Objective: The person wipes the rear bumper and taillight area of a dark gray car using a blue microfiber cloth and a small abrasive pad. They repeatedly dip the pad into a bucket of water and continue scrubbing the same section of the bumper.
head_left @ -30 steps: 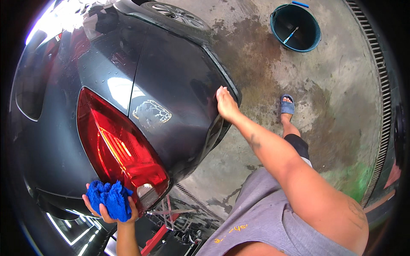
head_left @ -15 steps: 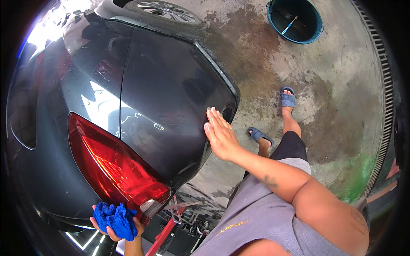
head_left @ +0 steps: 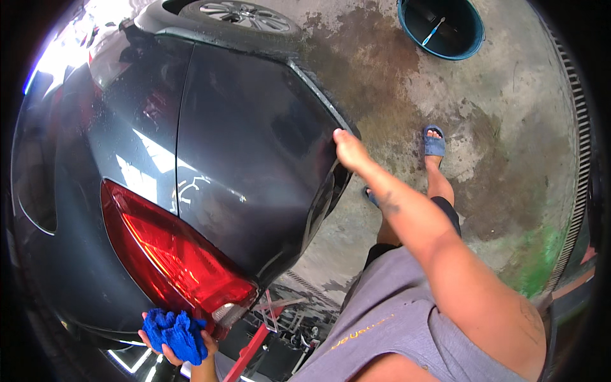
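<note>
The left hand (head_left: 208, 349) is cupped, its fingers curled around a bunched blue cloth (head_left: 175, 334), which sits at the lower end of the red tail light (head_left: 172, 245) on a dark car (head_left: 248, 127). The right hand (head_left: 351, 151), its arm stretched out, is at the car's lower side edge; its fingers are mostly hidden, so I cannot tell how far open it is or whether it grips anything. Beyond, on the stained concrete floor (head_left: 509, 121), stands a dark bucket (head_left: 459, 55) with a blue-and-white brush (head_left: 434, 30) inside, near a sandalled foot (head_left: 434, 145).
</note>
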`<action>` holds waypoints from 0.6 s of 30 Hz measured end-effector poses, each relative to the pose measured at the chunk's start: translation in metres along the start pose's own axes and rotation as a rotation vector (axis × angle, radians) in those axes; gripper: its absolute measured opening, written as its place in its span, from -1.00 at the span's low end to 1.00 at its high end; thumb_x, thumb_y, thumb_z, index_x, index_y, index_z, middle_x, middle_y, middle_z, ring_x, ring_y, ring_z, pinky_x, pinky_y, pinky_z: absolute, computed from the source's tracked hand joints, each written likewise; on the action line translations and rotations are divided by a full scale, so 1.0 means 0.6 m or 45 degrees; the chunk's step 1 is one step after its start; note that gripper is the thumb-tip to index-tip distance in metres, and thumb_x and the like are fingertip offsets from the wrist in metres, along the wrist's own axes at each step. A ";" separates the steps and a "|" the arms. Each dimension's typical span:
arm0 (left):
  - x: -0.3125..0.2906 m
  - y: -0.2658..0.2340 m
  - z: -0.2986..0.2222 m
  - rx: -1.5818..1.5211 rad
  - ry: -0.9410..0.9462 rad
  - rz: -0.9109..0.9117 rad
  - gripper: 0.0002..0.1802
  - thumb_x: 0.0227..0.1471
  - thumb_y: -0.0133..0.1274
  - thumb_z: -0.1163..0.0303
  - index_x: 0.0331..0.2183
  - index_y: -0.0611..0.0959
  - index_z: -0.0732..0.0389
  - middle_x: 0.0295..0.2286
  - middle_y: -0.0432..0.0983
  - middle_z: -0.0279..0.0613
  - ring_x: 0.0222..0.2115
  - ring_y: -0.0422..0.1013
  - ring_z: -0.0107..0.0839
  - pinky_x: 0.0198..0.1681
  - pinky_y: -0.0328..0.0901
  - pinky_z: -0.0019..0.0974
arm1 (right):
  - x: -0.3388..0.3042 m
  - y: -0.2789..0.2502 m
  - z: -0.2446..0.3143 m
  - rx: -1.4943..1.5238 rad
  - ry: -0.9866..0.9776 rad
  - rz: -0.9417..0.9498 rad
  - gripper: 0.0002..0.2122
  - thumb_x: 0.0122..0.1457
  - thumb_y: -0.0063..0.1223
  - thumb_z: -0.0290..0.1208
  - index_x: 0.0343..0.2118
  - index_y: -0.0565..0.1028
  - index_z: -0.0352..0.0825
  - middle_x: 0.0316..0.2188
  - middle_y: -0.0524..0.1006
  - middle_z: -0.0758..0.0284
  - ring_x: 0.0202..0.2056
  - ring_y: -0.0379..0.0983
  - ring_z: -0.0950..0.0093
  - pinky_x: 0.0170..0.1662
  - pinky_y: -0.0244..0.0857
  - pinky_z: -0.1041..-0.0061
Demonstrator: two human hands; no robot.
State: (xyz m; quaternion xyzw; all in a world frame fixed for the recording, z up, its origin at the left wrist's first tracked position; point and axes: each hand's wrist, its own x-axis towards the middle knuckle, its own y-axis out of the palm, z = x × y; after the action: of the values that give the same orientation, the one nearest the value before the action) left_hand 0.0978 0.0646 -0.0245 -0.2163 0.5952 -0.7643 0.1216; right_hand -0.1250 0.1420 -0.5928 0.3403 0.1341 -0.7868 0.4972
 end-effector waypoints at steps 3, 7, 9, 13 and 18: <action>-0.026 -0.003 0.005 0.042 -0.022 -0.020 -0.13 0.25 0.20 -0.01 0.42 0.18 -0.10 0.33 -0.02 0.61 0.25 0.24 0.63 0.22 0.31 0.58 | -0.002 -0.074 -0.031 0.273 -0.280 -0.007 -0.40 0.62 -0.40 0.09 0.38 0.47 -0.26 0.43 0.41 0.11 0.46 0.28 0.24 0.53 0.04 0.28; -0.033 -0.011 0.001 0.046 -0.159 -0.002 -0.36 0.29 0.18 0.02 0.24 0.35 0.03 0.18 0.20 0.43 0.16 0.34 0.44 0.21 0.33 0.49 | -0.033 -0.133 0.033 0.444 -0.288 0.220 -0.35 0.62 -0.31 0.06 0.56 0.13 -0.29 0.59 0.10 0.15 0.59 -0.06 0.25 0.61 -0.21 0.26; -0.028 -0.014 0.004 0.041 -0.256 0.005 -0.46 0.31 0.17 0.04 0.15 0.44 0.09 0.11 0.31 0.34 0.11 0.39 0.35 0.21 0.33 0.44 | -0.027 -0.097 0.013 0.153 -0.480 0.201 -0.33 0.59 -0.18 -0.06 0.60 0.00 -0.29 0.61 0.04 0.10 0.60 -0.08 0.22 0.61 -0.20 0.24; -0.028 -0.030 -0.008 0.010 -0.707 -0.016 -0.59 0.35 0.15 0.07 -0.03 0.61 0.22 -0.04 0.52 0.16 0.01 0.50 0.16 0.20 0.35 0.35 | -0.080 -0.041 -0.038 -0.164 -0.703 0.273 -0.32 0.58 -0.16 -0.19 0.61 -0.08 -0.29 0.62 -0.05 0.07 0.62 -0.14 0.17 0.62 -0.23 0.18; -0.054 -0.079 0.023 0.103 -0.477 0.200 -0.61 0.37 0.14 0.14 -0.18 0.73 0.33 -0.15 0.68 0.06 -0.09 0.58 0.02 0.16 0.40 0.23 | -0.060 -0.039 -0.034 -0.277 -0.647 0.372 -0.35 0.61 -0.35 -0.05 0.61 -0.04 -0.28 0.64 -0.08 0.14 0.63 -0.23 0.22 0.63 -0.31 0.08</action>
State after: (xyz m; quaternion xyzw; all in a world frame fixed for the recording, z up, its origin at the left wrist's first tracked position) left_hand 0.1361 0.0793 0.0180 -0.3026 0.5459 -0.7223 0.2979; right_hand -0.1274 0.1893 -0.5867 0.0933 0.0386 -0.7478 0.6561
